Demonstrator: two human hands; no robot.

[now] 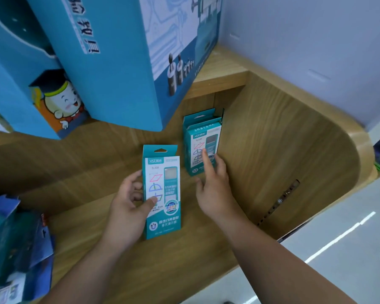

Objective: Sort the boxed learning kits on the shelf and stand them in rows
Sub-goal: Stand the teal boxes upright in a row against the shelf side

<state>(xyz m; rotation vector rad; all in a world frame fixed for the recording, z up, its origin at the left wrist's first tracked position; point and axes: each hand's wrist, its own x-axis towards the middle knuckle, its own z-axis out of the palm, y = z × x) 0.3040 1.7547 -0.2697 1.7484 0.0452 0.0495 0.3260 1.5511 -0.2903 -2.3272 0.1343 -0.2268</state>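
Sorting is barely getting going: a short row of teal kits (198,132) is standing at the back of the shelf (261,150), with the right hand (215,185) touching its front box, grip open. The left hand (127,207) is gripping a matching kit (162,207) upright (probably next in line), while blue packs (15,238) are lying unsorted at the left.

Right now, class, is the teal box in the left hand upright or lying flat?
Upright: the left hand grips the teal box with its hang tab uppermost.
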